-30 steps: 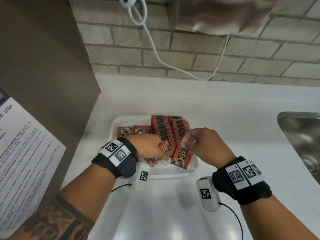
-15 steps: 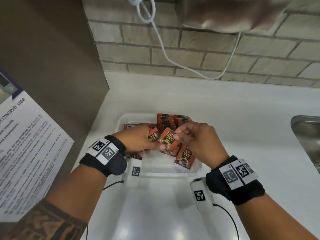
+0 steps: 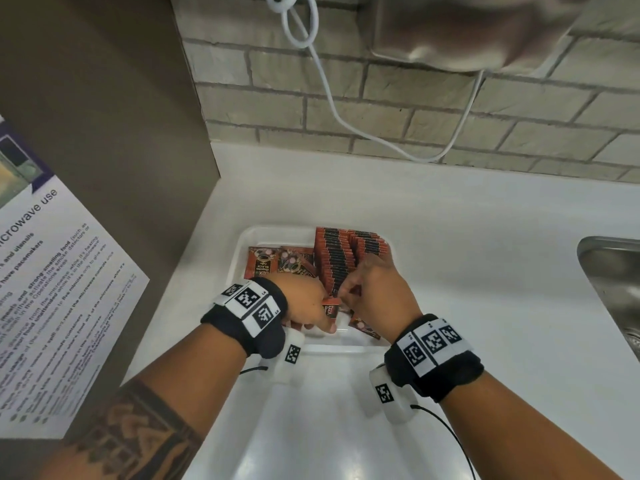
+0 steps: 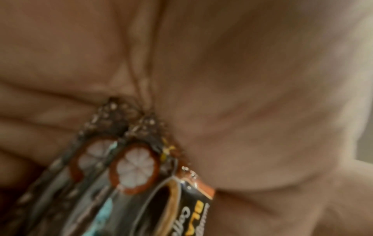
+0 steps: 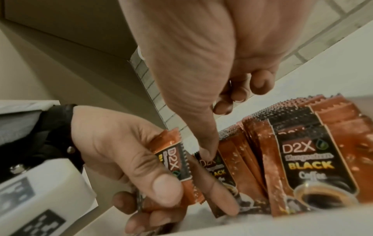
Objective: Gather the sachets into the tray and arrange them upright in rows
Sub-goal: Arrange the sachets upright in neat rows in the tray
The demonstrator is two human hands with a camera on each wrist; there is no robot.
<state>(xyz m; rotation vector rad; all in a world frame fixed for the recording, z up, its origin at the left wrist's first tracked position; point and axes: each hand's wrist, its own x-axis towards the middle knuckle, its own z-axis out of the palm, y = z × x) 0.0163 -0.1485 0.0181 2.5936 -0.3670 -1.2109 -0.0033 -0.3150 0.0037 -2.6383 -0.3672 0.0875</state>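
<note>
A white tray (image 3: 242, 251) sits on a white surface (image 3: 467, 237) in the corner beside a brown cabinet side (image 3: 104, 116) and a brick wall (image 3: 398, 109). Two rows of orange-and-black coffee sachets (image 3: 334, 258) stand upright on edge along the tray's right half, packed against each other. In the left half, two flat sachets (image 3: 277, 263) lie face up side by side, touching the nearer row.

The left hand (image 3: 304, 306) hovers over the tray's near part with thumb and fingers curled around a small bundle of sachets (image 5: 171, 161), held on edge; the left wrist view shows at least three packets pressed together against the palm. The right hand (image 3: 377, 292) is just beside it, their fingers nearly touching. From the right wrist view, its thumb presses down on the top edge of a single sachet (image 5: 218, 172) at the near end of a standing row, while the left index finger lies against that sachet's face. The right hand's other fingers are curled inward; whether they pinch that sachet from behind cannot be told. One more sachet (image 3: 363, 327) leans at the tray's near right, partly hidden under the right wrist.

A white cable (image 3: 329, 98) hangs down the wall, a printed notice (image 3: 52, 289) is stuck on the cabinet side, and the edge of a metal sink (image 3: 613, 282) shows at the far right.
</note>
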